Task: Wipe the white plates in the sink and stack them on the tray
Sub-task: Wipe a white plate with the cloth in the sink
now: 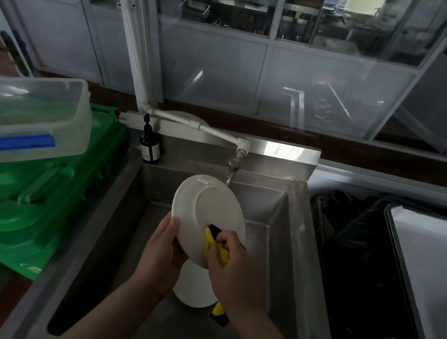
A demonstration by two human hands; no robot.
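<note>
A white plate (203, 210) is held tilted above the steel sink (287, 257), its underside facing me. My left hand (162, 251) grips its lower left rim, thumb on the near face. My right hand (232, 268) holds a yellow and black cloth (216, 246) bunched against the plate's lower right part. Below the hands, another white plate (194, 291) lies in the sink basin, partly hidden. A tray (408, 259) with a white surface stands at the right edge.
A tap (232, 171) hangs just behind the held plate, fed by a white pipe. A dark bottle (150, 145) stands at the sink's back left corner. Green crates (28, 196) with a clear plastic box (21, 114) on top are at left. A black bag (360, 281) fills the gap at right.
</note>
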